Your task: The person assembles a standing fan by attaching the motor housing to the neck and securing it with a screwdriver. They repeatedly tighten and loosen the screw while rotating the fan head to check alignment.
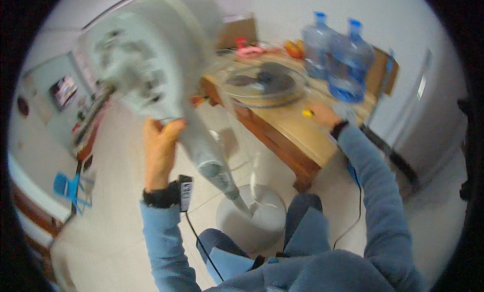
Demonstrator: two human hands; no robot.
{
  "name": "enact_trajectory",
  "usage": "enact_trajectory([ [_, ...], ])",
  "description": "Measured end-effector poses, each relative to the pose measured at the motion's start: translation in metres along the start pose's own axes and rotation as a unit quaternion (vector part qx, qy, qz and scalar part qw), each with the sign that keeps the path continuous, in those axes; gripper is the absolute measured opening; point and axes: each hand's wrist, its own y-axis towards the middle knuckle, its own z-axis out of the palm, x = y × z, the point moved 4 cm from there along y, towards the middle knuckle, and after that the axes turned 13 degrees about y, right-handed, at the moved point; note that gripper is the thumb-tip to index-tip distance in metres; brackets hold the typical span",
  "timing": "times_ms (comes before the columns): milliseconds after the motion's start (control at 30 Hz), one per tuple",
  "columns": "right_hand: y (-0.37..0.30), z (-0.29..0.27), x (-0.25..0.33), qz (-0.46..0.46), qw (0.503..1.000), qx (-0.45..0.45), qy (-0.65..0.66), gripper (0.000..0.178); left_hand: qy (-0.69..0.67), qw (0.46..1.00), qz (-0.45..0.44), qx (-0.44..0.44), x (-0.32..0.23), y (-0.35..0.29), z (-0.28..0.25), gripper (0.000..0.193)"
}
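Left hand (160,147) clamped on tilted fan (151,65) neck; right hand (322,115) on table (302,136), grip unclear; risks fan toppling from one-handed hold

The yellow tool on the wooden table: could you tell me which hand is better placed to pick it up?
Probably the right hand: it reaches beside the yellow tool, while the left hand grips the fan neck.
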Motion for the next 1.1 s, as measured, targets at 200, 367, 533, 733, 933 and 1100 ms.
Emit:
enact_trajectory([
  [200,-0.023,0.022,0.004,0.006,0.988,-0.032,-0.149,0.029,-0.103,0.986,0.098,0.09,-0.014,-0.01,0.011,0.085],
  [367,-0.024,-0.063,0.107,-0.024,0.997,-0.071,0.013,0.052,-0.062,0.99,0.062,0.112,0.0,-0.02,0.01,0.088],
  [533,-0.058,-0.227,0.265,-0.278,0.786,-0.169,0.526,0.069,-0.058,0.988,0.129,0.064,0.002,0.002,0.013,0.08],
  [733,-0.074,-0.223,0.386,-0.258,0.832,-0.129,0.475,0.089,-0.013,0.981,0.18,-0.063,-0.009,0.006,0.025,0.065],
  [933,-0.06,-0.221,0.38,-0.202,0.811,-0.122,0.536,0.058,0.001,0.986,0.163,-0.043,-0.006,0.014,0.028,0.065],
  [1100,-0.036,-0.231,0.354,-0.243,0.764,-0.073,0.593,0.053,-0.014,0.985,0.173,-0.012,-0.003,0.019,0.026,0.057],
])
